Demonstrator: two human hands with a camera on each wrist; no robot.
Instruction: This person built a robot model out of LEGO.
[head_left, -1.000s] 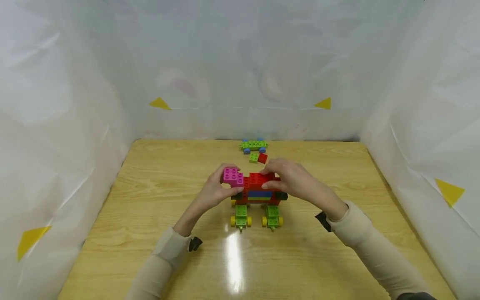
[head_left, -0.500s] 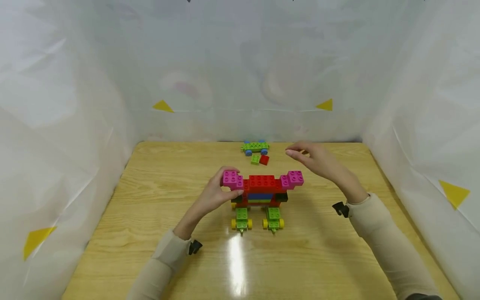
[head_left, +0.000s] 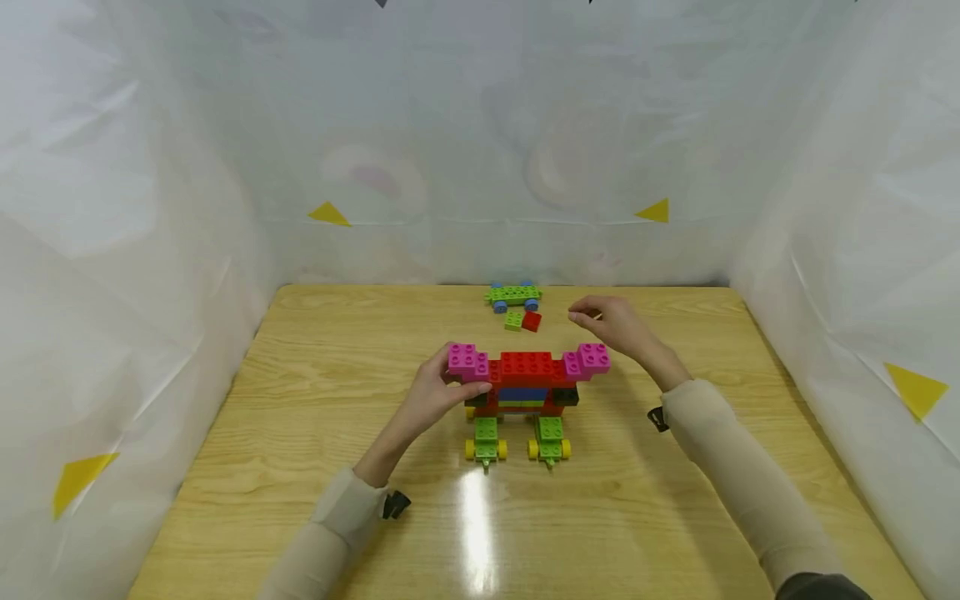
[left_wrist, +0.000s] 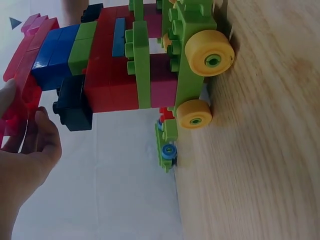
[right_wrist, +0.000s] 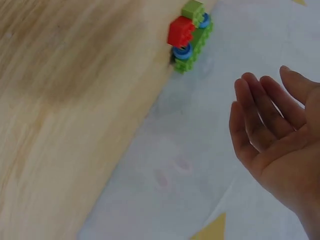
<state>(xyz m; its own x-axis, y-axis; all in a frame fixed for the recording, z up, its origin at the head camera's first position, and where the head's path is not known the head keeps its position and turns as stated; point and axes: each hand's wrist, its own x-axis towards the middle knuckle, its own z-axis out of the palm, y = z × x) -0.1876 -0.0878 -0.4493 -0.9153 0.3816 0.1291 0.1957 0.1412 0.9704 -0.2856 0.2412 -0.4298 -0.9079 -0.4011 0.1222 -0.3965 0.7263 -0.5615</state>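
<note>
A toy brick model (head_left: 525,369) stands mid-table on two green wheeled bases (head_left: 487,440) with yellow wheels. Its upper part is red, with pink bricks (head_left: 594,357) jutting out at both ends and black bricks below them. My left hand (head_left: 431,396) grips the model's left end, fingers behind the pink bricks and thumb in front. In the left wrist view, that hand (left_wrist: 30,150) is curled round the pink and red upper bricks. My right hand (head_left: 613,323) hovers right of the loose bricks, holding nothing. Its fingers (right_wrist: 255,112) are loosely bent in the right wrist view.
At the table's back edge stands a green wheeled base (head_left: 513,295) with blue wheels. Just in front of it lie a small green brick (head_left: 513,321) and a red brick (head_left: 532,322). White sheeting (head_left: 480,150) with yellow triangles surrounds the wooden table (head_left: 330,350).
My right hand has let go of the model's top and moved away to the back right, uncovering the right pink bricks. My left hand keeps its grip on the left end.
</note>
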